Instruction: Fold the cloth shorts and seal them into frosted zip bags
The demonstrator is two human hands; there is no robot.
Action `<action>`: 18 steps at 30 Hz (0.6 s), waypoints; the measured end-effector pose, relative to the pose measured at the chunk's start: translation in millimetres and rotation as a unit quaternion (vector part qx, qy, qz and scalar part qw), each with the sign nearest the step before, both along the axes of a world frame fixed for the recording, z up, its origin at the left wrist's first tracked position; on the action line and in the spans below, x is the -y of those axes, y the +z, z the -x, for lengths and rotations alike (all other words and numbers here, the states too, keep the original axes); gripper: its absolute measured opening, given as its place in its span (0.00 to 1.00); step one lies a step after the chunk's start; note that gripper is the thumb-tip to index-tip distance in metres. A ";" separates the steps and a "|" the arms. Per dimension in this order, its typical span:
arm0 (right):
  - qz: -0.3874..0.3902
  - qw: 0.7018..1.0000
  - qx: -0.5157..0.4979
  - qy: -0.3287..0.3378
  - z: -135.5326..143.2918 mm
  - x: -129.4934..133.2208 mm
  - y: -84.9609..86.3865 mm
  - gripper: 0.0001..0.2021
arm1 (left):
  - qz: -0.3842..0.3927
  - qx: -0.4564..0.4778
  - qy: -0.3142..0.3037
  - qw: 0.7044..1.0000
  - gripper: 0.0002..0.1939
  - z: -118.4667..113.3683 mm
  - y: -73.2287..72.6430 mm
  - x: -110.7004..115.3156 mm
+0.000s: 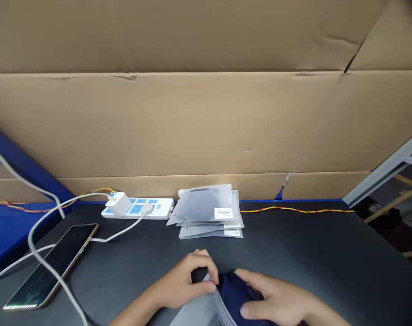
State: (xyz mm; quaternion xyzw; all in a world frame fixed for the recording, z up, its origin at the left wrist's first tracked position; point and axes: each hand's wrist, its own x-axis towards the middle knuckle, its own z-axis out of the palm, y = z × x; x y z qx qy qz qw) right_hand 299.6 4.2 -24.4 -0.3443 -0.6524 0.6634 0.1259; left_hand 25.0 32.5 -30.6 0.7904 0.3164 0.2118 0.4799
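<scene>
My left hand (pixel 188 281) pinches the upper edge of a translucent plastic bag (pixel 201 310) at the bottom centre of the head view. Just right of the bag's opening, my right hand (pixel 275 296) is closed on folded dark navy fabric (pixel 233 292), thumb in front and fingers behind. The fabric lies against the bag's open edge; how far it reaches inside is hidden. Beyond my hands, a stack of frosted bags with white labels (pixel 206 206) rests near the back of the black table.
A white power strip (pixel 163 208) with a plugged-in charger (pixel 119 203) stands at the back left. A phone (pixel 53 267) and looping white cables lie at the left. Cardboard (pixel 206 122) walls the back, with a red-yellow wire (pixel 294 209) along its foot.
</scene>
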 end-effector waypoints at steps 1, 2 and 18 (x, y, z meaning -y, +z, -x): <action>0.011 1.000 -0.004 0.007 1.9 0.7 0.4 0.14 | 0.005 0.013 0.005 1.000 0.08 0.0 -0.2 -0.2; 0.035 0.999 -0.006 0.036 3.5 1.2 0.5 0.13 | 0.011 0.022 0.007 1.000 0.07 -0.1 -0.2 -0.1; 0.059 0.991 -0.070 -0.101 11.6 1.0 -15.5 0.20 | -0.025 0.012 0.078 0.997 0.06 5.8 -3.0 -6.6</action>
